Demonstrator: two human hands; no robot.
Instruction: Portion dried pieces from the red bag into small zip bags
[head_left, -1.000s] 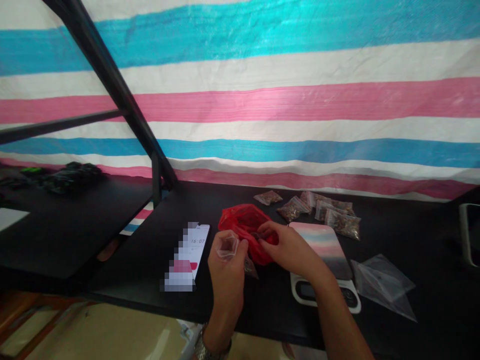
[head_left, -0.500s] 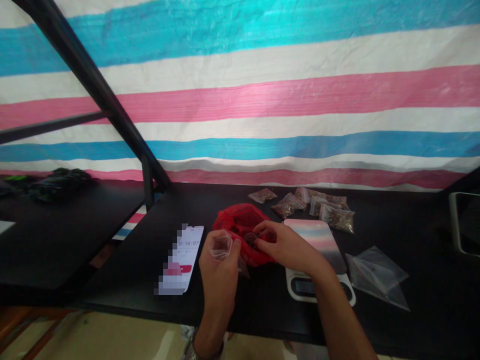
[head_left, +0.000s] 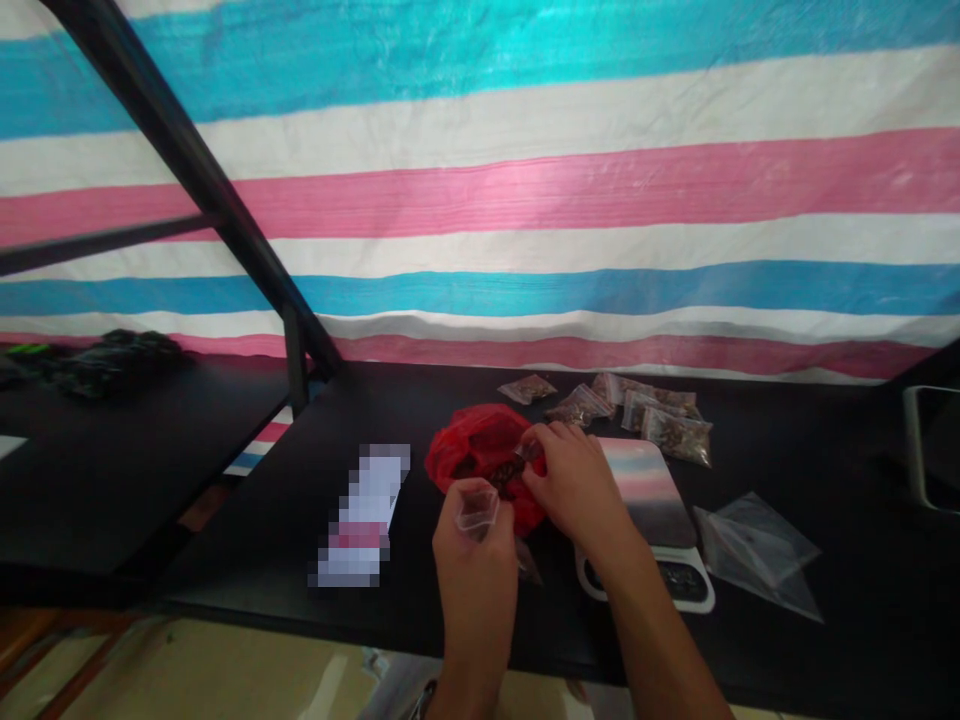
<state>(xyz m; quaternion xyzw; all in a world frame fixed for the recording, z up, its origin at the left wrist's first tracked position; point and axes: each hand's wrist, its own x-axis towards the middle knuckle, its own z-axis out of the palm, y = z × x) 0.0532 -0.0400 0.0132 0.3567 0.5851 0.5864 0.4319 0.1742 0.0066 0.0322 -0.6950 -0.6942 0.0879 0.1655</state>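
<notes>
My left hand is closed around a small clear zip bag, its mouth held apart and facing up. The lower end of that bag shows below my fingers. Just beyond lies an open red plastic bag with dark, grainy contents. Over its right side, my right hand pinches a small clear piece, too indistinct to name. Under my right forearm stands a white kitchen scale with a shiny metal plate, its display partly covered.
Several filled zip bags lie behind the scale. Flat clear bags rest to its right. A phone with a blurred screen lies on the black table at left. A dark frame post slants up at left.
My left hand has moved right, bringing the zip bag in front of the red bag. My right hand has lifted the small clear piece up and right from the contents.
</notes>
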